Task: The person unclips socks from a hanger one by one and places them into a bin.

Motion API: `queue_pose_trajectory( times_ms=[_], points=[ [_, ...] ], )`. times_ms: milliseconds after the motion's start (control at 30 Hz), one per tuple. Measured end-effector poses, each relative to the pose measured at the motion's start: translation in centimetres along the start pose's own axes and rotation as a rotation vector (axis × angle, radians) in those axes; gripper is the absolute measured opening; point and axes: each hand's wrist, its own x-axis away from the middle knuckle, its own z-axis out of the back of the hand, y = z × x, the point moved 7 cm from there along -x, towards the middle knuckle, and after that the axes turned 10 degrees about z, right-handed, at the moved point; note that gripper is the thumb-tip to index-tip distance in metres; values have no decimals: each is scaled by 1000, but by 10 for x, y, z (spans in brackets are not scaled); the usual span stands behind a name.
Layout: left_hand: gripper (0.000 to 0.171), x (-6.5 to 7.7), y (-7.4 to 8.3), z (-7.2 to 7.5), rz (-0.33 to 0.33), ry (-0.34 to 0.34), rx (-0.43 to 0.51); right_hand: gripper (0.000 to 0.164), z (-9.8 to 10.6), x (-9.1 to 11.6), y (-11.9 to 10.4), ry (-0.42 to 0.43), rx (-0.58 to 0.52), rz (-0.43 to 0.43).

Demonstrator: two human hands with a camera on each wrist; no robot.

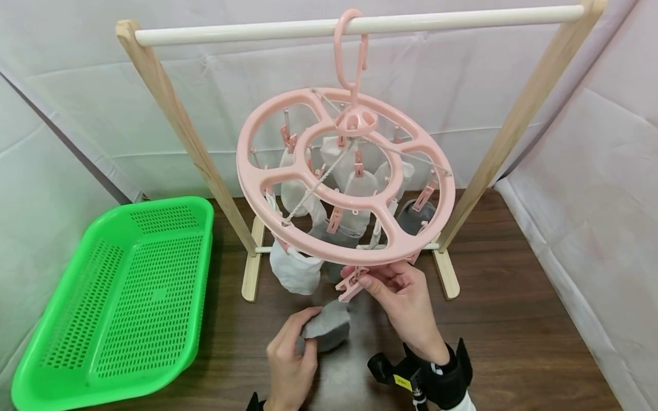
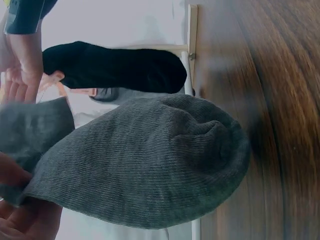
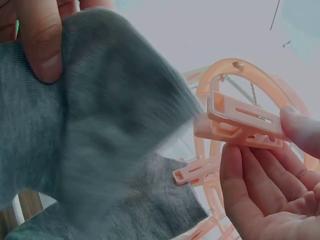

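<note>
My left hand (image 1: 294,354) pinches a grey ribbed sock (image 1: 329,325) between thumb and fingers, below the front rim of a pink round drying hanger (image 1: 329,248). In the left wrist view the sock (image 2: 145,160) hangs in a loose, rounded shape. My right hand (image 1: 406,302) pinches a pink clothespin (image 1: 352,283) that dangles from the rim. The right wrist view shows this clothespin (image 3: 245,122) between thumb and fingers, with the sock's edge (image 3: 190,112) close beside its tip; whether they touch I cannot tell.
Several white, grey and dark socks (image 1: 295,268) hang from other clothespins on the hanger. Its hook (image 1: 339,51) hangs on a white rod (image 1: 452,21) between wooden legs (image 1: 519,125). A green plastic basket (image 1: 197,297) stands at left on the dark wooden table (image 1: 524,319).
</note>
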Motion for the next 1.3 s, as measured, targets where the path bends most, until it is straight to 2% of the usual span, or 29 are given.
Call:
queue_pose_trajectory(
  times_ms=[333, 533, 733, 900, 1200, 1300],
  points=[
    [43, -14, -6, 23, 10, 57, -62, 16, 1, -1, -1, 28, -22, 13],
    [38, -26, -8, 44, -57, 126, -77, 17, 2, 0, 2, 25, -78, 4],
    [30, -44, -8, 72, -130, 231, -129, 26, 6, 2, 6, 68, -71, -104],
    [32, -57, -8, 100, -100, 314, -187, 32, 6, 4, 7, 73, -44, -163],
    [24, -70, 3, 140, -78, 487, -269, 33, -1, 8, 11, 52, -41, -180],
    [20, -74, 1, 153, -67, 536, -312, 33, -3, 7, 11, 45, -55, -178]
  ],
)
